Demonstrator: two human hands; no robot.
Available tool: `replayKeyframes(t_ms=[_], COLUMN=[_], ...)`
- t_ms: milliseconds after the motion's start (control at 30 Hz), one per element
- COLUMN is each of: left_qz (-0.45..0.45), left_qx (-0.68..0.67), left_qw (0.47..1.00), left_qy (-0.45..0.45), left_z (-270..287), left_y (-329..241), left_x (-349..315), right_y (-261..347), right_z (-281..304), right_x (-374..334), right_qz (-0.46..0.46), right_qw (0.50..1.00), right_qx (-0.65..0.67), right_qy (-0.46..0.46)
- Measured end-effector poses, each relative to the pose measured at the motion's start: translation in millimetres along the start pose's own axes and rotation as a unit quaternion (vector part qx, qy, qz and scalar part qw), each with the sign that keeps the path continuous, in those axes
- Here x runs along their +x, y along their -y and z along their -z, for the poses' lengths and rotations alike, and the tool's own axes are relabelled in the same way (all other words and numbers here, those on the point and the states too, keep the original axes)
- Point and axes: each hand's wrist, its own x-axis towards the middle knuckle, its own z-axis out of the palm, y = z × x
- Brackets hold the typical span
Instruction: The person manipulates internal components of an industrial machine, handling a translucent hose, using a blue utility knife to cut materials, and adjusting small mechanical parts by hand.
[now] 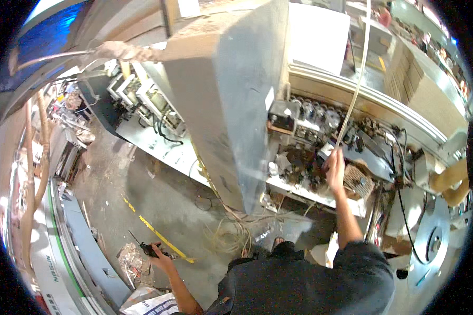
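Low on the left, my left hand (162,256) is closed around a black-handled tool (148,249) with a long thin shaft pointing up and left. Its exact kind I cannot make out. My right hand (335,164), raised over the cluttered bench, is closed on a pale hose (356,89) that runs up past the top edge of the view. Just beyond that hand lie small dark parts, and a brown ribbed block (358,179) is beside my wrist.
A grey pillar (210,100) stands ahead between two benches. Coiled pale hose (228,237) lies on the floor at its foot, near a yellow floor line (155,231). White-framed machines (152,97) sit on the left bench. A metal disc (433,241) is at right.
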Motion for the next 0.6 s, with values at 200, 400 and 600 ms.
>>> replayKeyframes(t_ms=[200,400,600], left_qz=[0.069,0.076,0.116], left_qx=[-0.068,-0.173,-0.197], left_qw=[0.995,0.981,0.968], left_qy=[-0.009,-0.047,-0.103], left_z=[10.1,25.4,74.6], left_y=[13.3,44.4,48.3], left_x=[3.0,28.0,30.0], right_y=[238.9,340.8,314.7], right_z=[-122.2,-313.5,-506.0], right_x=[-94.1,-81.6,-37.9], right_qz=[0.008,0.071,-0.190], right_qw=[0.949,0.898,0.929], right_qx=[0.183,0.271,0.309], right_qy=[0.256,0.340,0.073])
